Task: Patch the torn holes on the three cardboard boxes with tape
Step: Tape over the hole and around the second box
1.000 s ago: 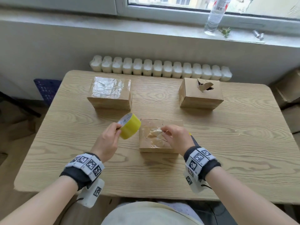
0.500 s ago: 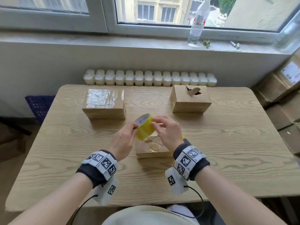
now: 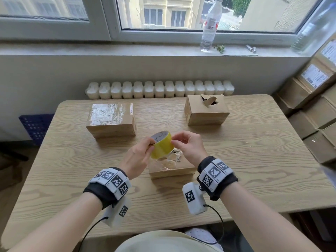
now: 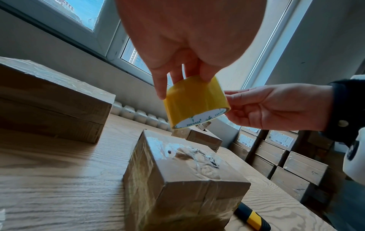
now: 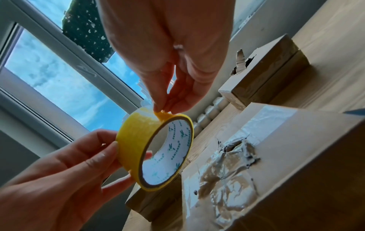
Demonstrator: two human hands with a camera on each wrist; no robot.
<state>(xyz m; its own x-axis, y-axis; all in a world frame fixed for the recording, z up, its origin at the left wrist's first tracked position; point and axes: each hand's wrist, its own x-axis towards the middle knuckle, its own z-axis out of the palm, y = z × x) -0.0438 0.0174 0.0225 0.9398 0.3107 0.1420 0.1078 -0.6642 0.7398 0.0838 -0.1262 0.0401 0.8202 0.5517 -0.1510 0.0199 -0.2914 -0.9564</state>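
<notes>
My left hand (image 3: pixel 143 151) grips a yellow tape roll (image 3: pixel 162 144) in the air above the near cardboard box (image 3: pixel 171 169), whose torn top carries crinkled clear tape. My right hand (image 3: pixel 183 142) pinches the loose tape end (image 5: pixel 161 113) at the roll's rim. In the right wrist view the roll (image 5: pixel 156 150) shows its white printed core. The far left box (image 3: pixel 111 119) has its top covered in shiny tape. The far right box (image 3: pixel 206 109) has an open torn hole with a flap standing up.
A black and yellow tool handle (image 4: pixel 251 218) lies on the wooden table (image 3: pixel 254 160) to the right of the near box. A water bottle (image 3: pixel 210 26) stands on the windowsill. Stacked cardboard boxes (image 3: pixel 316 110) fill the floor at the right.
My right hand has left the near box's top and come up to the roll, where it now pinches the tape end. My left hand has carried the roll right, over the near box.
</notes>
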